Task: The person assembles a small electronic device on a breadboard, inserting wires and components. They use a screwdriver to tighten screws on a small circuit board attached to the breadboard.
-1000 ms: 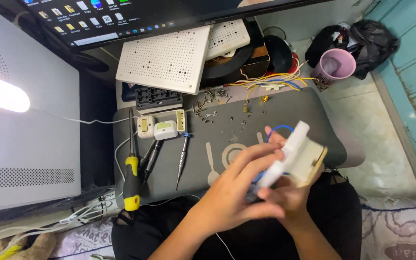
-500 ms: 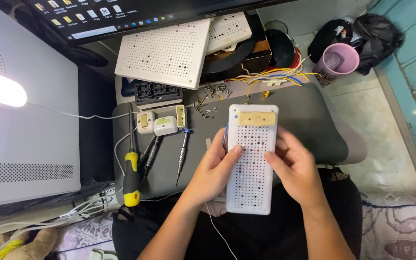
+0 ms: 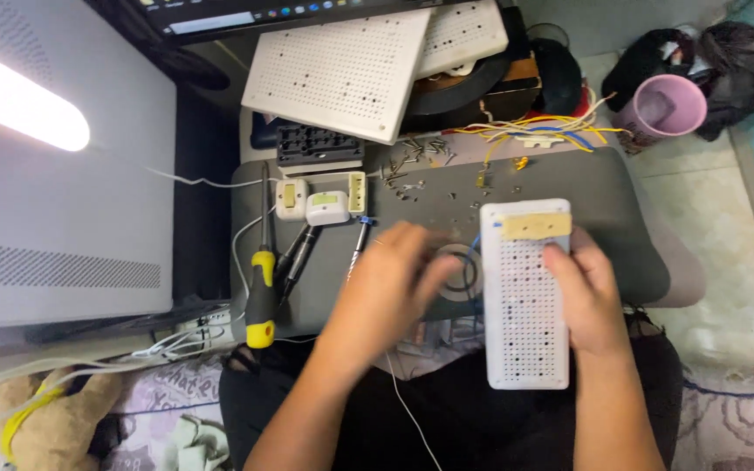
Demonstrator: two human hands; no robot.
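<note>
The right hand [image 3: 588,296] grips the white holed board [image 3: 525,305] over the lap; the left hand [image 3: 392,279] hovers spread above the grey mat [image 3: 604,201]; best keep the board flat and steady.

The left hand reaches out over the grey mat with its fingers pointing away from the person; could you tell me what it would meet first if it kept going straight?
Probably the loose screws scattered beyond the left hand; depth is unclear.

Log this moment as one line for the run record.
right hand: holds perforated white panel | left hand: open, over grey mat near blue-tipped tool | yellow screwdriver: on mat, left
</note>
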